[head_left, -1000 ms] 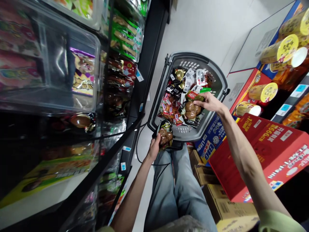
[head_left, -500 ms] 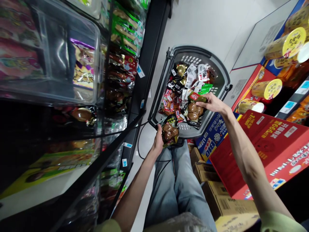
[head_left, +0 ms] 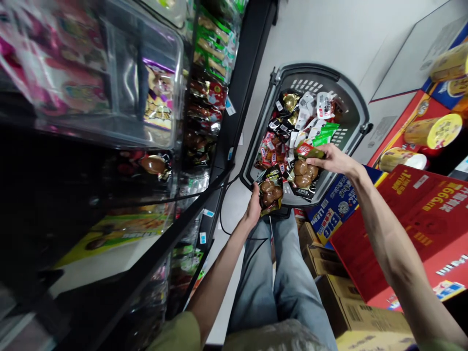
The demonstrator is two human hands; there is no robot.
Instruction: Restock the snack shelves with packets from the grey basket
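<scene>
My left hand (head_left: 253, 208) grips a black snack packet (head_left: 271, 191) with round brown pieces showing through its window, over the near left rim of a grey shopping basket (head_left: 350, 92). Above the near part of the basket, my right hand (head_left: 332, 160) is closed on a similar snack packet (head_left: 304, 174). A green-and-red packet (head_left: 307, 150) lies by the right fingers; I cannot tell whether it is also held. Inside the basket are white packets (head_left: 324, 105), green packets (head_left: 327, 132), small red-wrapped snacks (head_left: 269, 149) and black-and-gold packets (head_left: 290, 102).
A black shelf rack (head_left: 244, 83) with bagged snacks and a clear plastic bin (head_left: 124, 122) rises on the left. To the right stand a red carton (head_left: 398, 229), yellow-lidded cups (head_left: 443, 131) and cardboard boxes (head_left: 351, 302). A thin black cable (head_left: 221, 214) hangs near my legs.
The whole view has shifted, so the basket and both hands appear farther right. Both hands keep hold of their packets, with little change relative to the basket.
</scene>
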